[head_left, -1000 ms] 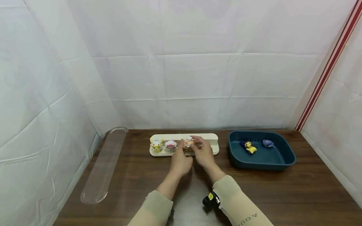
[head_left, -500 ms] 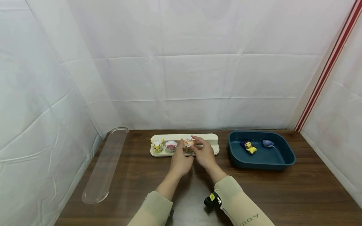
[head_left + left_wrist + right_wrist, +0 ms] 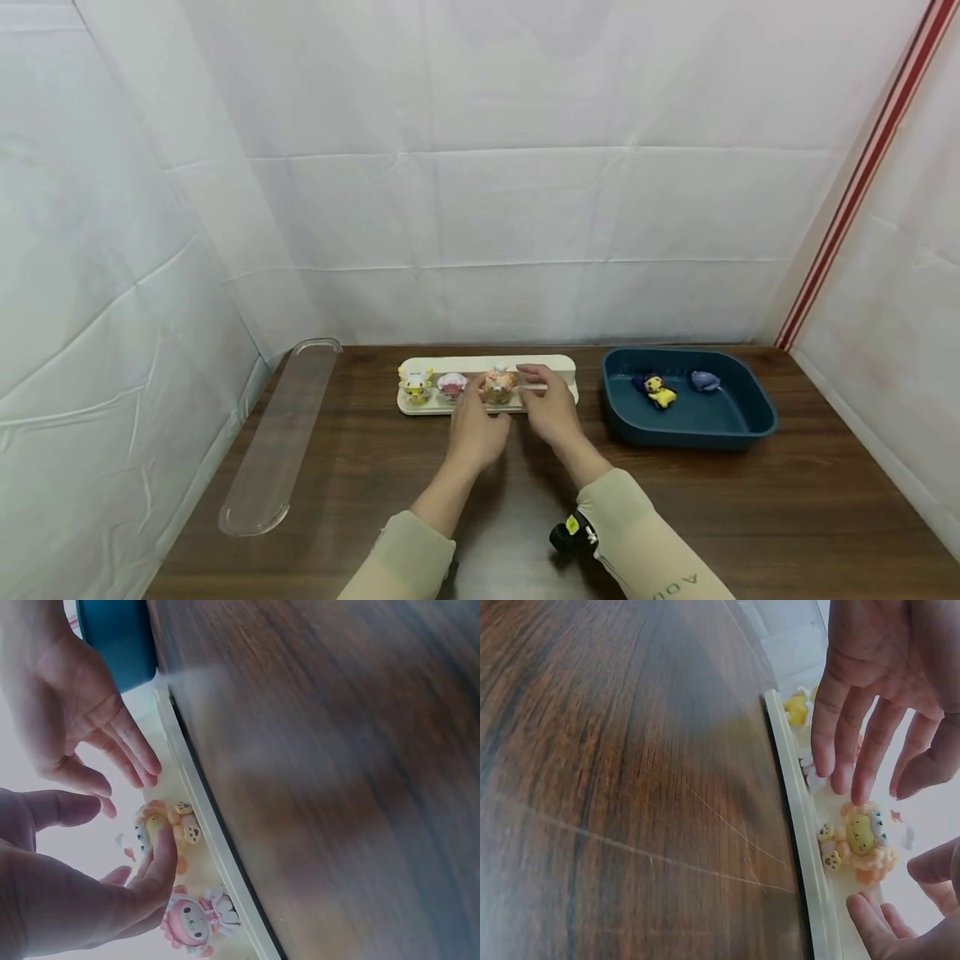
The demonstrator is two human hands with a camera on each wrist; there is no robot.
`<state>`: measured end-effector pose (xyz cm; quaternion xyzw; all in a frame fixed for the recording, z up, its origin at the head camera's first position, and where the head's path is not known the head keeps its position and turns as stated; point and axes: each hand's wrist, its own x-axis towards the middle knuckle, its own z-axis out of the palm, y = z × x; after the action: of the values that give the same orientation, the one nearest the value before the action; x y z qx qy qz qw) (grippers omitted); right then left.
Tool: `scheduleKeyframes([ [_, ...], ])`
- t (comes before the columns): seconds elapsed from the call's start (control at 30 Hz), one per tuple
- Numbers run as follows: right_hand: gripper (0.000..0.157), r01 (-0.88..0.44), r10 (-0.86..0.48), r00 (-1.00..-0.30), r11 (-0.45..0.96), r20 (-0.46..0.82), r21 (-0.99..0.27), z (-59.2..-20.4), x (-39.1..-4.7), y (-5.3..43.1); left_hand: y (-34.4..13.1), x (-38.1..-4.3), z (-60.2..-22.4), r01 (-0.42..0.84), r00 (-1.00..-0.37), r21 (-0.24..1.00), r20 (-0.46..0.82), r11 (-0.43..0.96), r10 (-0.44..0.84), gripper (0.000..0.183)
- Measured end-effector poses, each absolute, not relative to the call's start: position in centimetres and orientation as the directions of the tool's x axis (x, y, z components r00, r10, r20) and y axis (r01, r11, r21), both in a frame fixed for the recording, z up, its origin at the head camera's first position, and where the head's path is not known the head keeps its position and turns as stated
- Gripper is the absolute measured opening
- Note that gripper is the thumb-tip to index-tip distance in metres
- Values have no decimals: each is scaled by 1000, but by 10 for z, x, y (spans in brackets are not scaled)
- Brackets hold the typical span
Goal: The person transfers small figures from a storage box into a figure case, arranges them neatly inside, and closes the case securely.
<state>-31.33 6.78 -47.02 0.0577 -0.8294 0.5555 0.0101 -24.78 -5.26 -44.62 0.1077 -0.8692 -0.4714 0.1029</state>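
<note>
An orange figurine (image 3: 498,385) with a yellow face sits upright on a cream display stand (image 3: 450,364), third from the left. To its left stand a pink-and-white figurine (image 3: 452,387) and a yellow-and-white figurine (image 3: 415,386). My left hand (image 3: 476,429) is at the orange figurine's left side, fingers extended; its fingertips (image 3: 861,796) reach the figurine's edge, and light contact cannot be told for sure. My right hand (image 3: 553,408) is spread on the other side, a small gap separating its fingers from the figurine. Neither hand grips anything.
A dark teal bin (image 3: 690,435) on the right holds a purple-and-yellow figurine (image 3: 657,389) and a blue-purple piece (image 3: 705,381). A long clear plastic cover (image 3: 281,442) lies on the brown table (image 3: 517,558) at left. White sheets (image 3: 480,208) hang behind and at both sides.
My right hand has drawn off the orange figurine, slightly to the right, its fingers spreading. The left fingers have eased as well, and the figurine stays on the stand.
</note>
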Motion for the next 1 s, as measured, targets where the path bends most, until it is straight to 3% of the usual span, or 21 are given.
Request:
scheduleKeyframes([
  [0.53, 25, -155, -127, -985, 392, 114, -907, -452, -302, 101, -23, -255, -436, 50, -979, 861, 143, 506, -147, 39],
  [1.0, 28, -192, -154, -979, 453, 136, -871, -441, -297, 122, -11, -258, -432, 78, -983, 883, 144, 463, -110, 36],
])
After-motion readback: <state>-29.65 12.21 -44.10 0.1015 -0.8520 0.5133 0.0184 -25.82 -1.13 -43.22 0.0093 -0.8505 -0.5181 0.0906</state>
